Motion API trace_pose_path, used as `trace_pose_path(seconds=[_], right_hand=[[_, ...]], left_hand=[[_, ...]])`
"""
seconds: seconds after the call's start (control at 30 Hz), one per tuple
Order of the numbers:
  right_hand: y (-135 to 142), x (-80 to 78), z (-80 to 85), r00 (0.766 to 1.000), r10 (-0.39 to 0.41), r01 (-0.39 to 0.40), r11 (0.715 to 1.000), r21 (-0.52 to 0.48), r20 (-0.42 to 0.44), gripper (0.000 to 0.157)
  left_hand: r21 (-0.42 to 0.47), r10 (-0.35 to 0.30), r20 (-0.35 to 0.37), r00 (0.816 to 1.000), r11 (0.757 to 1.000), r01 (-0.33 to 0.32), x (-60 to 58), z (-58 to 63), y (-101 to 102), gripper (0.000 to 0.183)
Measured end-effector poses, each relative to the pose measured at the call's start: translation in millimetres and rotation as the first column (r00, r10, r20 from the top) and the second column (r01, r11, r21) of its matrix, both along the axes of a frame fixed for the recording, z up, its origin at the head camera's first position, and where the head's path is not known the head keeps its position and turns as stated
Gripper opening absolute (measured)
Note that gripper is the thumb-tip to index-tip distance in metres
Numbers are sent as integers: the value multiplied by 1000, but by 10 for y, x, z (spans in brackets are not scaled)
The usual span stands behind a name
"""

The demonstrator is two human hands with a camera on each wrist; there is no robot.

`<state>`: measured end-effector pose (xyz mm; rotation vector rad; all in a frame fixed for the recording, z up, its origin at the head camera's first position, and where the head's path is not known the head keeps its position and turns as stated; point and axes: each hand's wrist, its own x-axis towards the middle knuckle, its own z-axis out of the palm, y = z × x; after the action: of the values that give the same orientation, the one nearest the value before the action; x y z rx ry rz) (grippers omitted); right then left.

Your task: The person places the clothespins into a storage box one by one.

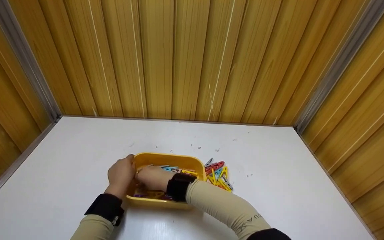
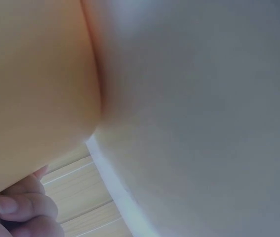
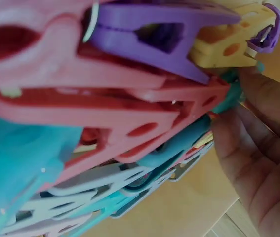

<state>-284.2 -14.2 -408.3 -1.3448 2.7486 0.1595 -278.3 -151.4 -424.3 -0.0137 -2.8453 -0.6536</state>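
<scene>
A yellow plastic basin point(image 1: 168, 156) stands on the white table with many coloured clothespins point(image 1: 170, 168) in it. My left hand point(image 1: 121, 175) grips the basin's left rim. In the left wrist view, its curled fingers point(image 2: 28, 207) show at the edge of the basin wall point(image 2: 36, 89). My right hand point(image 1: 155, 178) reaches inside the basin, near its left end. In the right wrist view, thumb and fingers close around the end of a teal clothespin point(image 3: 233, 94). Red clothespins point(image 3: 144, 128), a purple one point(image 3: 149, 37) and a yellow one point(image 3: 228, 44) lie around it.
Right of the basin, a loose pile of clothespins point(image 1: 218, 175) in red, yellow, blue and grey lies on the white table point(image 1: 272, 186). Yellow wood-patterned panels point(image 1: 185, 66) wall the table at the back and both sides.
</scene>
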Motion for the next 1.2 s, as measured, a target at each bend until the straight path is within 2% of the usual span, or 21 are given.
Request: trace_pose_path(seconds=[0.07, 0.23, 0.4, 0.5, 0.6, 0.77, 0.87, 1.03, 1.13, 1.2], right_hand=[[-2, 1, 10, 1000, 15, -15, 1000, 13, -12, 12], [13, 28, 59, 1000, -20, 20, 1000, 17, 15, 12], [184, 56, 255, 998, -23, 24, 1000, -13, 61, 32], [466, 98, 437, 995, -8, 17, 997, -79, 104, 35], [882, 164, 609, 988, -29, 57, 981, -187, 149, 30], [1623, 233, 731, 976, -143, 194, 918, -347, 166, 27], [2006, 242, 662, 969, -197, 242, 881, -406, 151, 23], [2431, 245, 384, 950, -269, 312, 852, -420, 159, 18], [2512, 233, 218, 920, -329, 389, 824, -412, 212, 20], [2516, 208, 127, 890, -391, 456, 788, -414, 235, 22]], left_hand=[[-3, -2, 0, 1000, 1000, 2, -10, 0, -10, 35], [-12, -3, -13, 1000, 1000, 3, -9, -31, -55, 33], [-16, 6, -5, 1000, 1000, -7, -15, -39, -62, 33], [-18, 11, 36, 999, 1000, -10, -32, -26, -46, 36], [-18, 8, 71, 997, 1000, -7, -47, -6, -39, 39], [-18, 11, 84, 996, 1000, -10, -65, 14, -81, 40], [-19, 8, 84, 996, 1000, -7, -60, 15, -103, 41], [-17, 4, 76, 997, 1000, -2, -46, 4, -118, 40], [-17, 6, 66, 998, 1000, -4, -46, 9, -127, 39], [-17, 7, 63, 998, 1000, -6, -50, 18, -128, 39]])
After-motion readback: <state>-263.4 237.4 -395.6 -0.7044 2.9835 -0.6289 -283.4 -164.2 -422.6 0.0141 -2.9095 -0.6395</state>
